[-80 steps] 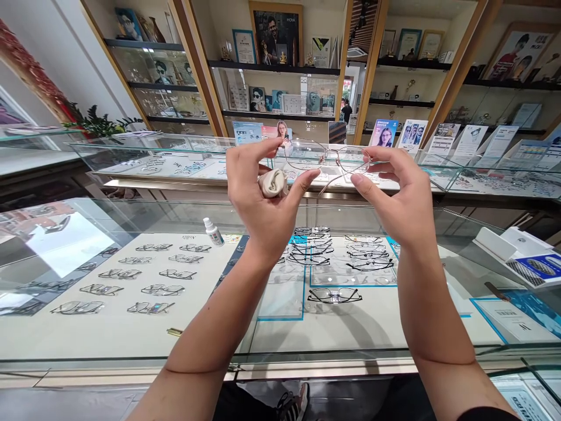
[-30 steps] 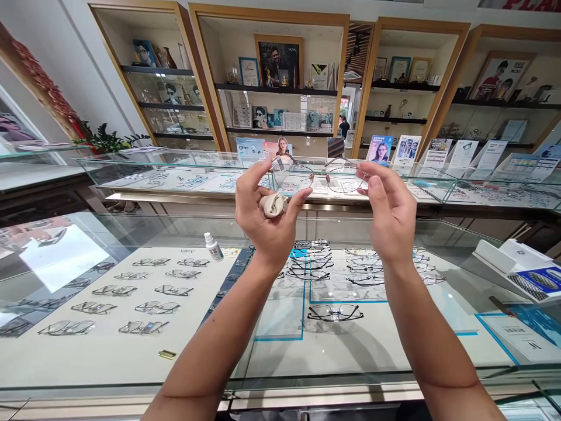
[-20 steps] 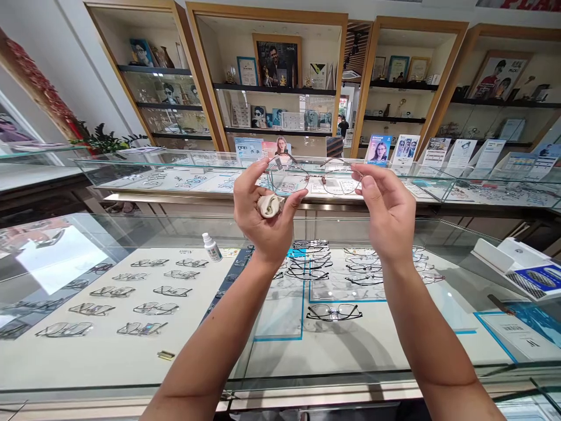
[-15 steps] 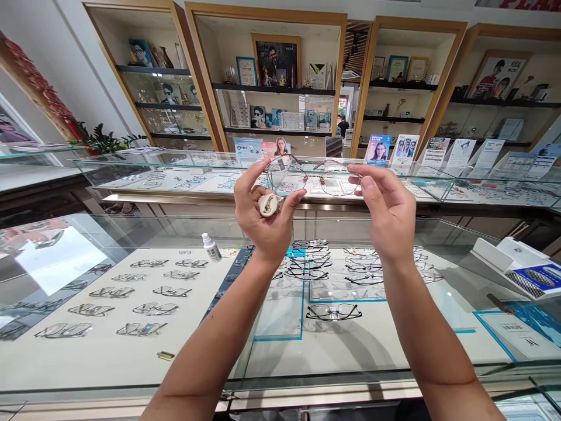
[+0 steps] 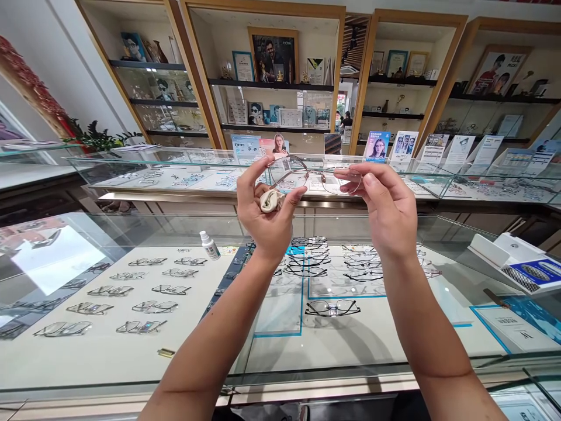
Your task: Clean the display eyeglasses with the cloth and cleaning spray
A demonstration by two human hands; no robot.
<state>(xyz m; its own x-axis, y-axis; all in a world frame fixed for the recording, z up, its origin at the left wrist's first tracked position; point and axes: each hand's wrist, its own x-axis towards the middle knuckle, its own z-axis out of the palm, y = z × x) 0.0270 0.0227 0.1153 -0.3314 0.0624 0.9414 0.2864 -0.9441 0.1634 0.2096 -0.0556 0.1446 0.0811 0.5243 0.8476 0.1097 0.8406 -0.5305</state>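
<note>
Thin metal-rimmed eyeglasses (image 5: 323, 177) are held up above the glass display counter, lenses upright and facing me. My left hand (image 5: 270, 231) pinches the left rim between thumb and index finger. Its lower fingers curl round a rolled pale cloth (image 5: 269, 202). My right hand (image 5: 393, 213) grips the right end of the eyeglasses between thumb and fingers, and some fingertips show behind the right lens. On the counter below, black-framed glasses (image 5: 333, 308) rest between my forearms.
Several rows of glasses (image 5: 155, 307) lie in the display counter (image 5: 144, 371). A white spray bottle (image 5: 209, 245) stands at its back left, and a white and blue box (image 5: 519, 263) sits at right. Behind are another glass counter (image 5: 184, 199) and wooden shelves (image 5: 272, 7).
The fingers of my right hand have moved inward behind the right lens. My left hand keeps its hold on the eyeglasses and cloth. The view has shifted slightly.
</note>
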